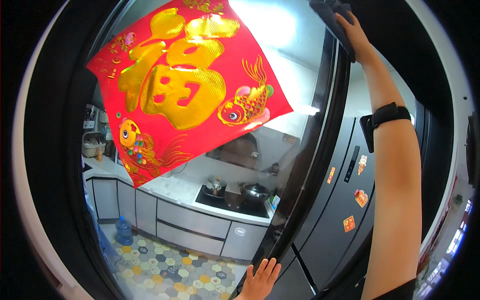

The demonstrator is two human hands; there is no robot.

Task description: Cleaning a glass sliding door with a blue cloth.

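Note:
My right hand (355, 39) is raised high at the upper right and grips a dark grey cloth (332, 22). That cloth lies against the upper part of the dark door frame (326, 90). Low in the view, my left hand (261, 279) has its fingers extended and slightly apart, against or just before the lower part of the same frame; contact is hard to tell. A red paper decoration (232, 78) with a large gold character and two fish hangs tilted on the glass door panel (296, 82), left of my right hand.
Through the glass, a counter (180, 195) carries a gas hob (232, 202) with a steel pot (216, 185) and a dark lidded pan (256, 192). A blue water bottle (123, 230) stands on hexagon floor tiles (176, 273). To the right is a grey refrigerator (326, 217) with stickers.

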